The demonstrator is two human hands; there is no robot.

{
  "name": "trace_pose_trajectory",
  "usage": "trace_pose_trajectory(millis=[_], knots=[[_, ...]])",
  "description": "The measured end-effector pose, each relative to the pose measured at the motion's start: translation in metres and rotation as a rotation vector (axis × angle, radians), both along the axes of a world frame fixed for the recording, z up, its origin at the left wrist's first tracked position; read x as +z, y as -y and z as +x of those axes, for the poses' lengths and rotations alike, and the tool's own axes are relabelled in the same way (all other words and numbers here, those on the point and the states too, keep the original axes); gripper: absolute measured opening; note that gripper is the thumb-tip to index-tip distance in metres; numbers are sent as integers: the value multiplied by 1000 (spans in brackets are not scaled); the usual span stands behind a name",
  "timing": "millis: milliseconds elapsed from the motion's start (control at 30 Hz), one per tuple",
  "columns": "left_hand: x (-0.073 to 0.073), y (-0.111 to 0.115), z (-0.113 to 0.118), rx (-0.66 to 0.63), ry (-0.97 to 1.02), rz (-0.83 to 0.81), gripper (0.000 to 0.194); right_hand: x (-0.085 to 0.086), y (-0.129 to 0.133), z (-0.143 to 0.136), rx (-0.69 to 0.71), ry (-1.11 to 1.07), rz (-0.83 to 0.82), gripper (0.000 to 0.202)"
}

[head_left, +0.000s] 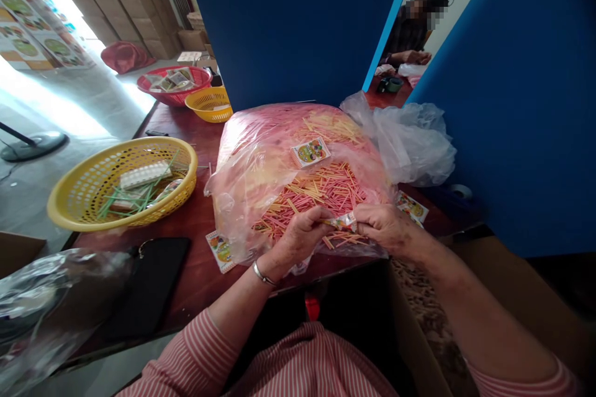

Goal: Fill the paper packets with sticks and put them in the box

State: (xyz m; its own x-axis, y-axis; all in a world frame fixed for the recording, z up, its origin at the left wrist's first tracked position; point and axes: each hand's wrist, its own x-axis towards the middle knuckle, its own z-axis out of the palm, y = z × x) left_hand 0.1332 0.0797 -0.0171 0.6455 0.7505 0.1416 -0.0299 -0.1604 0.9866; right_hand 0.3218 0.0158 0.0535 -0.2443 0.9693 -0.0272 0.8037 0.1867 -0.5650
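Note:
Between my two hands is a small printed packet (343, 221), gripped at both ends. My left hand (305, 232), with a metal bracelet at the wrist, pinches its left end. My right hand (382, 226) closes on the right end. Beneath them lies a large clear plastic bag (242, 180), spread open and full of thin pink and yellow sticks (330, 189). A printed packet (310, 152) rests on top of the bag. Another printed packet (221, 251) lies by the bag's lower left corner, and more printed packets (413, 206) lie to the right.
On the left stands a yellow basket (60, 201) with green sticks and a white tray. Farther back are a red basket (179, 98) and a smaller yellow basket (205, 99). Blue partitions (298, 25) rise behind; a person (414, 31) sits beyond. Crumpled plastic (410, 142) lies right.

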Motion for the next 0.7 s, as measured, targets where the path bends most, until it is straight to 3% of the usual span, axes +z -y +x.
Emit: trace_pose_trajectory(millis=[100, 333, 500, 700], knots=[[2, -5, 3, -22, 45, -73, 17, 0, -2, 1, -10, -6, 136, 25], [5, -7, 5, -3, 119, -297, 20, -1, 2, -9, -183, -96, 438, 16], [2, 2, 3, -18, 214, -571, 32, -7, 0, -12, -151, -100, 452, 15], [0, 6, -1, 39, 266, -646, 24, -8, -4, -14, -190, -187, 425, 14]])
